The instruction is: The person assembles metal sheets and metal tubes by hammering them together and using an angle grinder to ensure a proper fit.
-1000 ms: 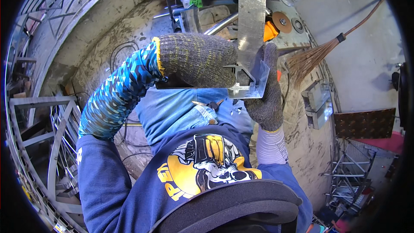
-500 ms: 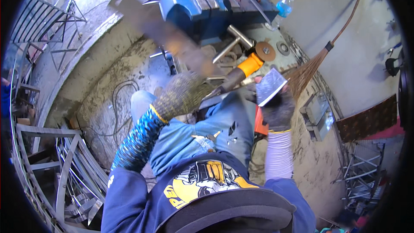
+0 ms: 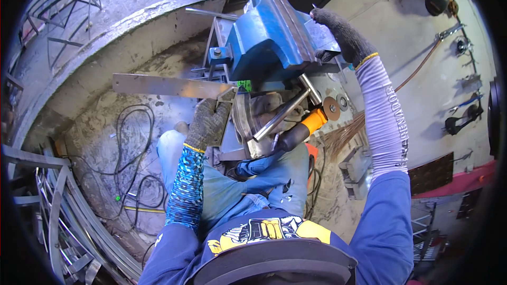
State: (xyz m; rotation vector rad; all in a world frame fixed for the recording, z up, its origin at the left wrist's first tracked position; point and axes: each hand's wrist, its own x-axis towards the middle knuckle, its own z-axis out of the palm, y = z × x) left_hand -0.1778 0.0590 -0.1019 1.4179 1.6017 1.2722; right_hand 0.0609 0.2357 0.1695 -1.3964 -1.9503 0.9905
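My left hand (image 3: pixel 210 121), in a grey knit glove, grips one end of a long flat steel strip (image 3: pixel 163 84) that reaches out to the left. My right hand (image 3: pixel 346 37), gloved in dark knit, is stretched far forward to the right side of a big blue bench vise (image 3: pixel 264 37). Its fingers span a small pale metal plate (image 3: pixel 322 35) held against or just beside the vise. Below the vise lie a T-shaped steel hammer (image 3: pixel 282 115) and an orange-and-black angle grinder (image 3: pixel 305 127) with a brown disc (image 3: pixel 331 108).
Black cable (image 3: pixel 121 142) loops over the dusty floor at left. Bent metal bars and frames (image 3: pixel 79 206) pile up at lower left. A low concrete ledge (image 3: pixel 95 42) curves behind them. At right are a straw broom (image 3: pixel 343 132) and a metal block (image 3: pixel 356 171).
My right hand has carried the metal plate forward to the vise. My left hand has moved slightly back, and the blurred strip now lies nearly level. The view has shifted.
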